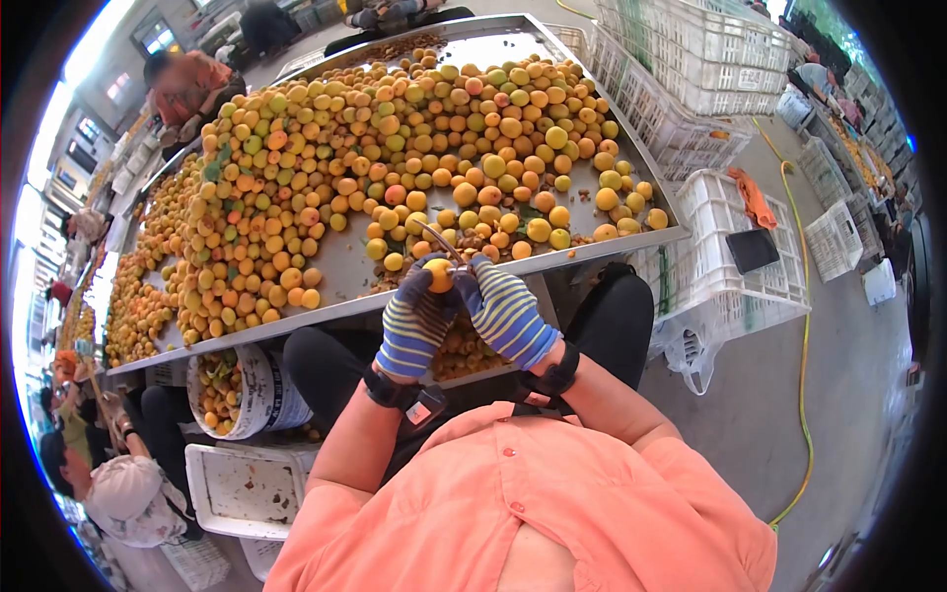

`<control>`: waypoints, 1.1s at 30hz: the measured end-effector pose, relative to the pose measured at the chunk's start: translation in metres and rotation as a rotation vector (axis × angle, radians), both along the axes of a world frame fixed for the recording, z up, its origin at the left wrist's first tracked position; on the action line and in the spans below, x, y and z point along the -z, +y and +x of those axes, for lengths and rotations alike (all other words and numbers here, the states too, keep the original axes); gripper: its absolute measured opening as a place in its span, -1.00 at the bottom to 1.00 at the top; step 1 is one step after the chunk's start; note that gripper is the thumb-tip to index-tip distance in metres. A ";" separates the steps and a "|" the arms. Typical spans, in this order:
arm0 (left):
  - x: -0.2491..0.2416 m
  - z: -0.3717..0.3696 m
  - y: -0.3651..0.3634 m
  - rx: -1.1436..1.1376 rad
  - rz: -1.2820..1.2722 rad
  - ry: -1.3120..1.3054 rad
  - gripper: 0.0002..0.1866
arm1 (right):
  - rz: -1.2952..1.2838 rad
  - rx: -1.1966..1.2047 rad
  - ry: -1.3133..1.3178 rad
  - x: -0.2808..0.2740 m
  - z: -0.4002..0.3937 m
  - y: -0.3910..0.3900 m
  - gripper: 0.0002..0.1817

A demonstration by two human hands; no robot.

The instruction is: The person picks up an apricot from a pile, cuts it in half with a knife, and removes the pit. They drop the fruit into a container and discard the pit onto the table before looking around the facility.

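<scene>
**Gripping a fruit over the tray's near edge**

Holding one yellow-orange fruit (439,275) in the gloved left hand (412,314), with fingers closed around it. Pinching a thin curved tool (432,235) in the gloved right hand (505,308), also closed, close against the fruit. Wearing blue gloves with pale stripes on both, and a black band around each wrist. Keeping both hands together at the near rim of a large metal tray (592,253), with the tool slanting up and left over it.

Spread thickly across the tray: a heap (266,197) of yellow, orange and greenish fruit, with a few leaves and dark scraps mixed in. Seated at the near side, with black-clad knees apart and more fruit low between them.

To the left, beside the near knee: a white bucket (280,393) containing fruit, then a white box (207,498) with dark bits inside. To the right: stacked white crates (735,79), and nearer, another crate (725,288) bearing an orange cloth (753,200) and a flat black item (753,251). Beyond that, along the floor, a yellow hose (806,395). At the tray's far left, a co-worker (189,89) in orange.
</scene>
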State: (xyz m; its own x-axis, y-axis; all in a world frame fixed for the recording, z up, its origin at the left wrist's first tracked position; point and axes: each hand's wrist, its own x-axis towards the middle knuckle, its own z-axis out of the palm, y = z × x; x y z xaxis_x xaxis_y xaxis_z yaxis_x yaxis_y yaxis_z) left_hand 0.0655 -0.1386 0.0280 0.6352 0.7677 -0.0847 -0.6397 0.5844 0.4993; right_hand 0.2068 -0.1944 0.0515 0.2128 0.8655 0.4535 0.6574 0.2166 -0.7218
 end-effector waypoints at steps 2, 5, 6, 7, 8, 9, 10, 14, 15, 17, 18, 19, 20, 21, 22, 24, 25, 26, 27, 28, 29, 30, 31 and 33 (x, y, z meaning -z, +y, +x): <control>-0.008 0.003 -0.003 -0.048 -0.006 0.075 -0.67 | 0.004 0.018 -0.006 0.002 -0.002 0.004 -0.68; -0.017 0.008 -0.003 -0.105 -0.014 0.146 -0.71 | -0.023 0.018 -0.005 0.007 -0.004 0.012 -0.69; -0.017 0.009 -0.001 -0.122 -0.017 0.162 -0.71 | -0.032 0.028 -0.034 0.007 -0.004 0.015 -0.69; -0.012 0.008 0.001 -0.129 0.000 0.176 -0.69 | -0.042 0.038 -0.062 0.007 -0.005 0.017 -0.69; -0.003 0.006 0.005 -0.136 0.017 0.189 -0.66 | -0.057 0.029 -0.052 0.008 -0.006 0.020 -0.69; 0.000 0.006 0.008 -0.142 0.036 0.202 -0.64 | -0.070 0.021 -0.043 0.009 -0.007 0.023 -0.70; 0.003 0.007 0.010 -0.187 0.043 0.211 -0.65 | -0.083 0.013 -0.034 0.010 -0.008 0.027 -0.70; 0.008 0.014 0.024 -0.322 0.112 0.286 -0.72 | -0.137 0.023 0.009 0.027 -0.017 0.050 -0.68; 0.013 0.012 0.030 -0.342 0.145 0.345 -0.73 | -0.183 0.022 0.011 0.028 -0.019 0.054 -0.68; 0.027 0.010 0.042 -0.400 0.223 0.499 -0.73 | -0.252 0.016 0.011 0.030 -0.022 0.065 -0.64; 0.029 0.007 0.047 -0.388 0.241 0.540 -0.72 | -0.232 -0.011 0.091 0.033 -0.024 0.071 -0.63; 0.030 0.003 0.054 -0.377 0.259 0.580 -0.71 | -0.213 -0.038 0.170 0.038 -0.026 0.078 -0.62; 0.030 0.001 0.060 -0.366 0.276 0.620 -0.70 | -0.194 -0.067 0.249 0.045 -0.028 0.085 -0.61; 0.030 0.001 0.065 -0.392 0.279 0.621 -0.66 | -0.130 -0.120 0.131 0.058 -0.025 0.091 -0.56; 0.029 0.002 0.068 -0.428 0.315 0.599 -0.65 | -0.367 -0.231 0.660 0.036 -0.028 0.092 -0.56; 0.026 0.007 0.071 -0.495 0.387 0.551 -0.64 | -0.875 -0.428 1.542 0.009 -0.013 0.092 -0.58; 0.030 0.000 0.078 -0.342 0.286 0.372 -0.66 | -0.977 -0.745 1.886 0.029 -0.007 0.099 -0.61; 0.037 -0.002 0.081 -0.305 0.223 0.281 -0.66 | -0.939 -0.775 1.896 0.035 -0.007 0.099 -0.60; 0.043 -0.003 0.085 -0.273 0.162 0.188 -0.67 | -0.903 -0.810 1.901 0.033 -0.009 0.099 -0.60; 0.048 -0.004 0.091 -0.239 0.106 0.093 -0.68 | -0.865 -0.848 1.902 0.029 -0.010 0.100 -0.59; 0.054 -0.005 0.095 -0.251 0.066 0.070 -0.67 | -0.808 -0.767 1.844 0.025 -0.009 0.096 -0.58; 0.056 -0.007 0.097 -0.255 0.022 0.049 -0.67 | -0.802 -0.666 1.709 0.018 -0.009 0.094 -0.59; 0.059 -0.008 0.097 -0.256 -0.026 0.030 -0.66 | -0.793 -0.563 1.575 0.012 -0.009 0.091 -0.60; 0.057 -0.006 0.094 -0.260 -0.119 -0.028 -0.71 | -0.797 -0.460 1.371 0.016 -0.007 0.089 -0.63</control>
